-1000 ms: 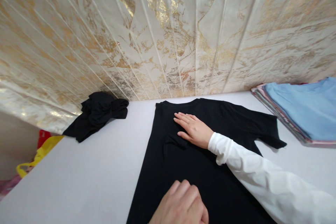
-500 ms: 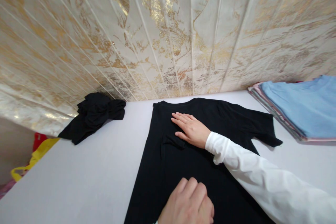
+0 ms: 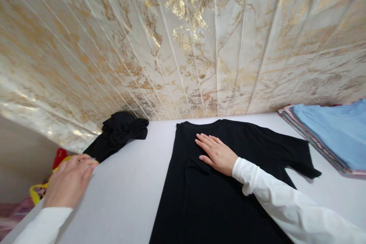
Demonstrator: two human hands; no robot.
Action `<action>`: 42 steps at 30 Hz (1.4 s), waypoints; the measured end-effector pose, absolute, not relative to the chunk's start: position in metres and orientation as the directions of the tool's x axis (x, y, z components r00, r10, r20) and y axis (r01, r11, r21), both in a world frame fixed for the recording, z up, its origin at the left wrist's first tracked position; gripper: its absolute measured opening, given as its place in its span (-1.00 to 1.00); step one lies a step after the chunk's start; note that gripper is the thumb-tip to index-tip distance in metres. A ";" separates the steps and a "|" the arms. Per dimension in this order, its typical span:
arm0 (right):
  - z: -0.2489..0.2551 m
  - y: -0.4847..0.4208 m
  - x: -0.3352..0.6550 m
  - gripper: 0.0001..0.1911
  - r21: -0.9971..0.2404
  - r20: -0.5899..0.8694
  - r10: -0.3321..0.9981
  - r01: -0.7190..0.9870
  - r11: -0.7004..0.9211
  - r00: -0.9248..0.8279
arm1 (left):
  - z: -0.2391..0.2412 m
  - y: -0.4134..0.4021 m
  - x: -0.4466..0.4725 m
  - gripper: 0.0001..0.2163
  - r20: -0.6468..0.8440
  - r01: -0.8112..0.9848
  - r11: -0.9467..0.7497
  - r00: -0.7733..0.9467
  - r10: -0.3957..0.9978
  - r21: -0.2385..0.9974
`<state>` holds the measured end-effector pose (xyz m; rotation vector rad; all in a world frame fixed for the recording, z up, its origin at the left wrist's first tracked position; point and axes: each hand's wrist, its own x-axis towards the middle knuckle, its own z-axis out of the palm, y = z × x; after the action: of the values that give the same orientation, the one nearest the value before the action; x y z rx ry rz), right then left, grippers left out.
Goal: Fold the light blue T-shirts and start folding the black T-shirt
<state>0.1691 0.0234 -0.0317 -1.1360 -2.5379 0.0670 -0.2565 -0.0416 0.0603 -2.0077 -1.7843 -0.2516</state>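
A black T-shirt (image 3: pixel 223 206) lies on the white table, one side folded inward and one short sleeve stretched out to the right. My right hand (image 3: pixel 217 154) rests flat on its upper part, fingers extended and slightly apart. At the left, over the table edge, is my left hand (image 3: pixel 68 179), its fingers curled and pressed together. A tiny pale glint shows at the fingertips, too small to name. Just beyond them lies a crumpled black garment (image 3: pixel 120 133) near the curtain.
A stack of folded shirts (image 3: pixel 331 133), light blue on top, sits at the right back. The white table (image 3: pixel 128 198) meets a gold-patterned curtain (image 3: pixel 185 45) behind. Past the left edge are a red item (image 3: pixel 59 157) and a yellow strap (image 3: pixel 34 195).
My left hand has moved from above the shirt's lower part to the left edge of the table. My right hand stays on the shirt. The view has shifted slightly left and upward.
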 end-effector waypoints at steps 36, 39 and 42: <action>-0.036 0.036 0.180 -0.65 -0.269 0.400 0.831 0.817 0.510 -0.387 | -0.009 0.131 -0.068 -0.93 0.330 0.845 -0.456 0.362 0.872 0.278; -0.037 0.036 0.180 -0.65 -0.262 0.398 0.832 0.821 0.508 -0.387 | -0.009 0.131 -0.066 -0.94 0.329 0.845 -0.465 0.374 0.867 0.264; -0.037 0.036 0.180 -0.66 -0.255 0.399 0.830 0.822 0.509 -0.390 | -0.006 0.132 -0.065 -0.92 0.336 0.840 -0.481 0.390 0.857 0.252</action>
<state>0.1795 0.0357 -0.0369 -1.3536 -2.2767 0.0221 -0.0650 0.1320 -0.0060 -2.6527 -1.6206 -0.6817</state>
